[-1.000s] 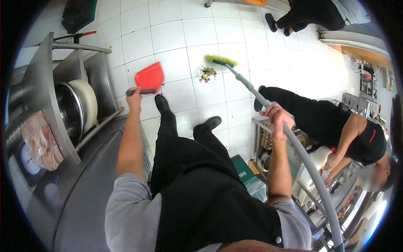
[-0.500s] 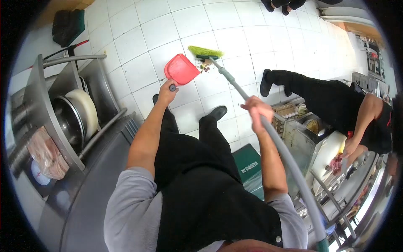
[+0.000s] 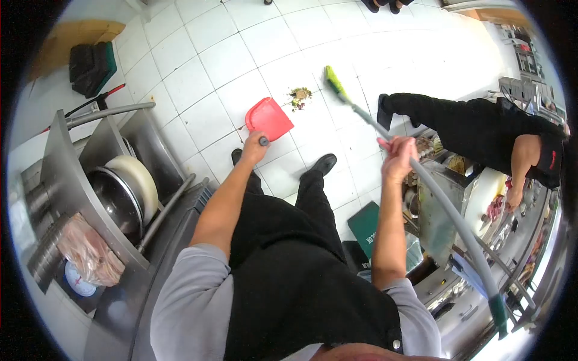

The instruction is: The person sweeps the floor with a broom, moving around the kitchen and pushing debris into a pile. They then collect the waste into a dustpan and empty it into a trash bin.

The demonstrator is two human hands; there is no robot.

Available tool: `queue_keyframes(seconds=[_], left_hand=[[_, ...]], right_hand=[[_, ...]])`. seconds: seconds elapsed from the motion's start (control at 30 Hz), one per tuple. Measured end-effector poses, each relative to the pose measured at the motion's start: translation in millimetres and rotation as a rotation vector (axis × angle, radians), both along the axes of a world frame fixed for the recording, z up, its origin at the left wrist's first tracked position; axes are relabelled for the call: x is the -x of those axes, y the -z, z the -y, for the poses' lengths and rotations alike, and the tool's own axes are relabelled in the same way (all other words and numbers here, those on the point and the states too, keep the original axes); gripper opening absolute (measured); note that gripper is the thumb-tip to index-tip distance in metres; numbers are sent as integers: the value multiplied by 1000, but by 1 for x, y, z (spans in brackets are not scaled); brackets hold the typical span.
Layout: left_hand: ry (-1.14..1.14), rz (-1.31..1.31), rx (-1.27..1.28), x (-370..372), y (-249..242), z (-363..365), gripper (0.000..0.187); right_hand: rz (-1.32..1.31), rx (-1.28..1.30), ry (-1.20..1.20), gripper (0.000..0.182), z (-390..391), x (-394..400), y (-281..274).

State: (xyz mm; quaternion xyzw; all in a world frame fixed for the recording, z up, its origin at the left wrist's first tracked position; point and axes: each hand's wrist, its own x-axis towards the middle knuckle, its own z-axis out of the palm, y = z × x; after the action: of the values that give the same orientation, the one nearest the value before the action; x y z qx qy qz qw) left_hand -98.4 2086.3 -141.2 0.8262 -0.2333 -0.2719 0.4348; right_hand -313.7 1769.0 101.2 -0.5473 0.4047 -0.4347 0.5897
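My left hand (image 3: 255,148) is closed around the handle of a red dustpan (image 3: 271,119), whose pan rests on or just above the white tiles. In my right hand (image 3: 398,159), the fingers wrap round the long grey stick of a broom (image 3: 445,204). Its yellow-green bristles (image 3: 332,77) are at the floor, right of a small heap of food scraps (image 3: 299,97). That heap lies just beyond the dustpan's front edge, apart from both dustpan and bristles.
At right a co-worker (image 3: 481,132) stands at a counter, one hand near red meat on a white board (image 3: 485,198). A metal rack (image 3: 90,174) with bowls is at left. A green box (image 3: 365,227) sits by my feet. Another person's shoes (image 3: 382,6) show at the top.
The broom head has swung right, away from the scraps, and turned. My right hand has moved right with the stick. The scraps now lie uncovered, and the dustpan sits slightly lower and further right in view.
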Motion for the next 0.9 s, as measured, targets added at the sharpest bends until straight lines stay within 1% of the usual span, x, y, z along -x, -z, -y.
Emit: queue_keyframes(seconds=[0.07, 0.1, 0.17, 0.2, 0.3, 0.33, 0.4, 0.5, 0.57, 0.6, 0.67, 0.7, 0.77, 0.8, 0.83, 0.87, 0.9], left_hand=[[-28, -65, 62, 9, 24, 18, 18], [-45, -101, 92, 13, 33, 26, 16], [-37, -112, 74, 17, 28, 44, 14], [-29, -115, 66, 16, 25, 50, 13], [-50, -49, 28, 24, 65, 59, 12], [-80, -7, 68, 29, 76, 58, 12], [-146, 80, 146, 34, 91, 56, 12], [-113, -1, 105, 29, 36, 45, 15], [-118, -102, 95, 34, 43, 36, 20], [-122, -152, 88, 36, 46, 31, 22], [-183, -112, 133, 43, 29, 22, 25], [-213, -91, 156, 46, 21, 18, 27], [-227, -116, 56, 51, 12, 9, 27], [-232, -129, 8, 54, 10, 6, 27], [-241, -141, -1, 57, 12, 3, 27], [-251, -153, -11, 60, 18, 1, 26], [-262, -165, -21, 62, 23, -1, 26]], right_hand=[[-40, -80, -31, 49, -39, -5, 10], [-35, -80, -53, 49, -60, -3, 13], [-44, -80, -97, 50, -98, -3, 9], [-55, -81, -111, 50, -114, -4, 3], [-60, -89, -191, 54, -136, 1, -29], [-60, -74, -203, 56, -138, 3, -43], [58, -28, -209, 58, -130, 9, -68], [42, 41, -226, 59, -117, 3, -115], [78, 112, -265, 58, -107, -9, -132], [105, 117, -295, 56, -95, -12, -129], [160, 123, -355, 54, -64, -22, -116], [115, 99, -331, 52, -52, -35, -103], [10, 13, -237, 49, -36, -57, -65], [-47, -47, -165, 48, -39, -61, -40], [-40, -76, -162, 48, -48, -58, -18], [-16, -112, -216, 49, -63, -46, -1], [-92, -114, -228, 48, -89, -42, -5]])
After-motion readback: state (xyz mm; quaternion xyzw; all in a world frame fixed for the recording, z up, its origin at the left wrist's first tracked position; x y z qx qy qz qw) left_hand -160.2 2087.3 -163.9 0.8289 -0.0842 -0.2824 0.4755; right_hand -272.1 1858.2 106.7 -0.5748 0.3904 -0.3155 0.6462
